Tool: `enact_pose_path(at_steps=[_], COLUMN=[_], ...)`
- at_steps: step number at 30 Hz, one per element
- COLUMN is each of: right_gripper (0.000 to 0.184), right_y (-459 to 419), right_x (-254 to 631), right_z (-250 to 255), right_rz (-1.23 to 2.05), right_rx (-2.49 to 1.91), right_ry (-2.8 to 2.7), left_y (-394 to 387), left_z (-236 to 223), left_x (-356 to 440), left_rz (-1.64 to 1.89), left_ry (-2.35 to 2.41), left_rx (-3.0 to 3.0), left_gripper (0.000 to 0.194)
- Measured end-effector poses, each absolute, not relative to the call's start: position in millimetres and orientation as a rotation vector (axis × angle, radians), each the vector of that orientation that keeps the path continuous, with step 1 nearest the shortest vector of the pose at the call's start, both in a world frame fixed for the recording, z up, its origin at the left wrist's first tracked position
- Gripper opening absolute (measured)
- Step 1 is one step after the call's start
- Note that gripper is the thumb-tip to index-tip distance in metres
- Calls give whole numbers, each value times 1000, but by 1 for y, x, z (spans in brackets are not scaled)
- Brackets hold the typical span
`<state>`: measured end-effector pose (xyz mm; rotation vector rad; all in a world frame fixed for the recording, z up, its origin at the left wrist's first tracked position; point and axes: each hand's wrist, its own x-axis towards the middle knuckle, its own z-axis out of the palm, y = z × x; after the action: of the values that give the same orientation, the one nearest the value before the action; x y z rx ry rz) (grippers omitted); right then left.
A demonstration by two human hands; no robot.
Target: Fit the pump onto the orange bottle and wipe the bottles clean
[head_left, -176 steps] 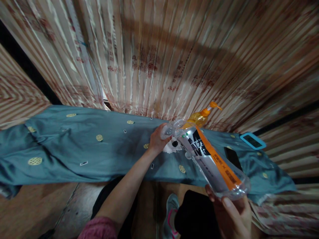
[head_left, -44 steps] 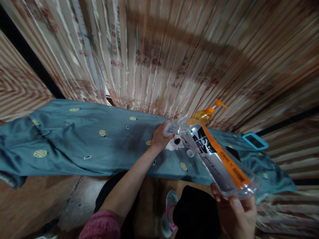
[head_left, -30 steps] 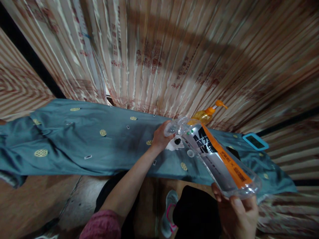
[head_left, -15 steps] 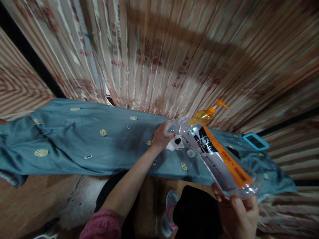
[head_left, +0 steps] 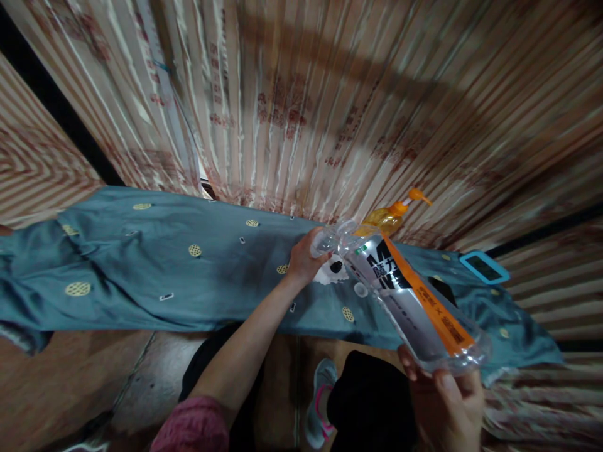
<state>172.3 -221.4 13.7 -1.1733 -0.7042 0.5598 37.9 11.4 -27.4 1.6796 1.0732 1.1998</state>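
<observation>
The person's left hand (head_left: 304, 258) was closed on a clear plastic piece (head_left: 324, 242) at the upper end of a large bottle (head_left: 414, 307); whether that piece was part of the bottle or separate could not be told. The right hand (head_left: 455, 392) grasped the bottle's base, its thumb against the near side and fingers underneath.

The bottle slanted between the two hands in front of the table, its narrow end up toward the left and its base low on the right. It was transparent, with a silver label, bold black lettering and an orange band down one side.

Below the narrow end, a white scalloped patch (head_left: 325, 274) with a black spot showed on the teal cloth (head_left: 221, 270), and a small pale disc (head_left: 360, 289) was just beside the bottle. Behind the bottle's upper end was an amber pump bottle (head_left: 384, 220) with an orange nozzle. To the right, a flat dark object (head_left: 441, 290) showed partly behind the bottle, and farther out a blue-framed device (head_left: 484, 267) was near the cloth's edge.

Yellow prints dotted the cloth. A ridged, striped hanging (head_left: 301, 113) rose behind it; below, a grey shoe (head_left: 324, 402) rested on the floor (head_left: 85, 383).
</observation>
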Motion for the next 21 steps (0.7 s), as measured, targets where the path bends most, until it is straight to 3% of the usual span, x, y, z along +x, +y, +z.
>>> enact_pose_path(at_steps=[21], right_gripper=[45], right_y=[-218], right_x=[158], right_z=[25], right_rz=[560], right_rx=[-1183], right_ry=[-608], left_y=[16], left_z=[-20], left_x=[37], left_rz=[1153], left_ry=[1050], left_rx=[1710], left_gripper=[58])
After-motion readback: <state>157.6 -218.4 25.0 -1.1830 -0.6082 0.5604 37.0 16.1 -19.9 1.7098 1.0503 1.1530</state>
